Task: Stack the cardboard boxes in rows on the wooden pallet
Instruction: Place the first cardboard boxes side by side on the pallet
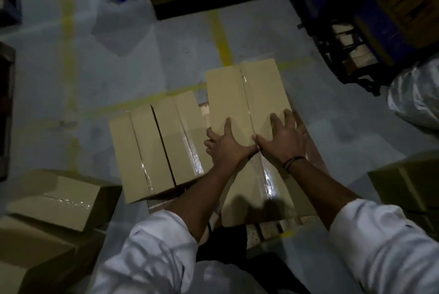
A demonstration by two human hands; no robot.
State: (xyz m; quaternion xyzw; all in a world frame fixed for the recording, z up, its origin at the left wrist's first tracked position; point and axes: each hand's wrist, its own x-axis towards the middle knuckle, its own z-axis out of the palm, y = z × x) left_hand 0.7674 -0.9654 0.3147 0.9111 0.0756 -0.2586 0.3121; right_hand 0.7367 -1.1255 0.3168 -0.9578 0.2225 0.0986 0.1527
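Both hands are on a plain tan cardboard box [247, 94] in the middle of the floor space, at the far right of the group on the wooden pallet [268, 227], whose pale slats show only at the near edge and in a gap between boxes. The box's long axis runs near to far, its far end leaning slightly left, and the clear tape seam down its top follows that line. The left hand [225, 144] grips the box's near left corner, thumb laid on top and fingers curled down the side. The right hand [282, 137] lies flat on the near right of the top with fingers spread wide, a thin dark band [293, 162] at the wrist. Nearer, a second taped tan box [261, 182] lies in line with it, seam pointing the same way. To the left, two more tan boxes [154, 148] sit side by side, also running lengthwise near to far. Loose cardboard boxes [54, 194] lie on the grey floor [118, 68] at near left.
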